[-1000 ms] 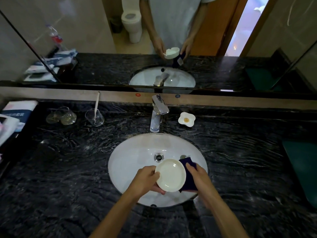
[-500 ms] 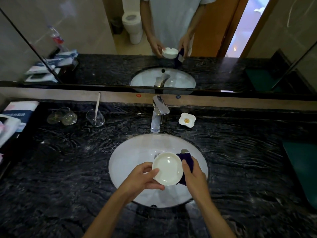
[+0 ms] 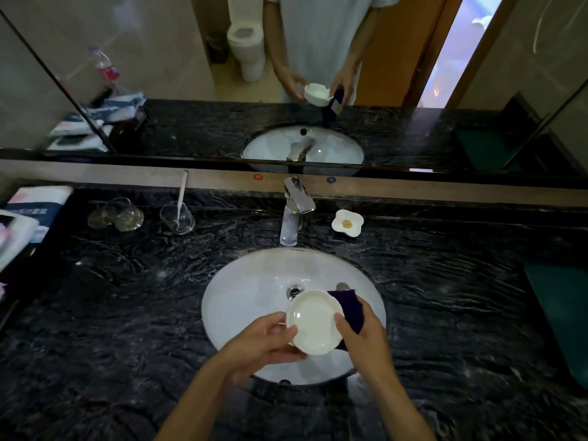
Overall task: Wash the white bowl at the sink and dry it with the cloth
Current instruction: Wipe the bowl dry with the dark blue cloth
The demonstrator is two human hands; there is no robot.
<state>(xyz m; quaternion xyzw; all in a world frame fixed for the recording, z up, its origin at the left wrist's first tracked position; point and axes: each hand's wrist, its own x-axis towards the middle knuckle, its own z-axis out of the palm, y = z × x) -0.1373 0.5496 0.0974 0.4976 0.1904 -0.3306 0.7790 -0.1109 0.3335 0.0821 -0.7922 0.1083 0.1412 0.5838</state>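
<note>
The white bowl (image 3: 313, 323) is held over the white oval sink (image 3: 248, 300), its inside facing up. My left hand (image 3: 267, 342) grips its left rim, thumb on top and fingers beneath. My right hand (image 3: 366, 338) presses a dark purple cloth (image 3: 348, 305) against the bowl's right side and underside, with the thumb on the rim. Part of the cloth is hidden behind the bowl. No water runs from the chrome faucet (image 3: 294, 211) behind the sink.
The black marble counter (image 3: 127, 313) holds clear glasses (image 3: 116, 214), a glass with a toothbrush (image 3: 178, 216), folded packets (image 3: 28, 214) at far left, a small flower-shaped soap dish (image 3: 347, 221) and a green mat (image 3: 560, 313) at right. A mirror runs along the back.
Both hands lifted the bowl slightly away from me toward the drain. My right hand shifted the cloth round the bowl's right side, and the thumb now rests on the rim.
</note>
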